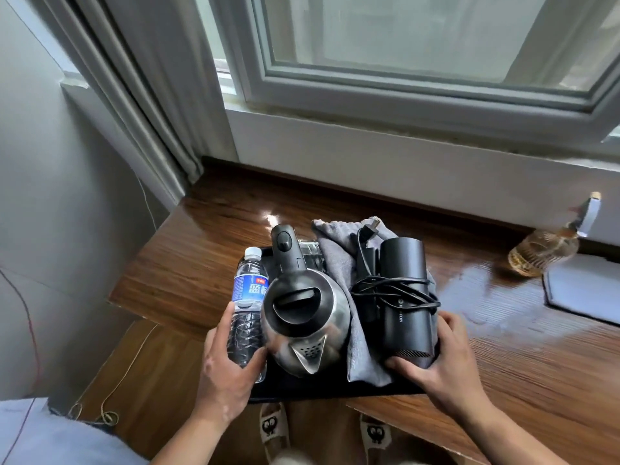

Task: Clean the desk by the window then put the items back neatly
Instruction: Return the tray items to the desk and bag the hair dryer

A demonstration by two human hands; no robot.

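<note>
On the tray [295, 391], the bottle [247, 307] stands left of the kettle [305, 317], the dryer [404, 297] right.

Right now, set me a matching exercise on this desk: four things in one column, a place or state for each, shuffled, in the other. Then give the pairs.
1 water bottle
2 kettle
3 hair dryer
4 spray bottle

A cord wound round it
B off the tray, at the right of the desk
C held by the left hand, at the tray's left edge
D steel, in the middle of the tray

Pairs: 1-C, 2-D, 3-A, 4-B
</note>
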